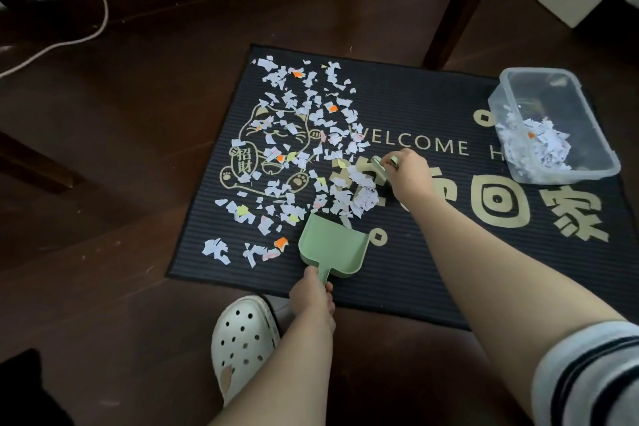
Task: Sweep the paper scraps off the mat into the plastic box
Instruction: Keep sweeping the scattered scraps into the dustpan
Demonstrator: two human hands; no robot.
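Observation:
Several white, orange and yellow paper scraps [297,135] lie scattered over the left half of the black welcome mat [415,252]. My left hand [313,294] grips the handle of a green dustpan [332,245], whose open mouth faces the scraps. My right hand [408,176] holds a small green brush [380,166] against a heap of scraps just beyond the pan. The clear plastic box [587,162] stands on the mat's right end with some scraps [539,145] inside.
Dark wooden furniture legs [460,7] stand at the mat's far edge. A white cable [69,41] runs over the dark wood floor at the left. My white perforated clog [242,339] rests by the mat's near edge.

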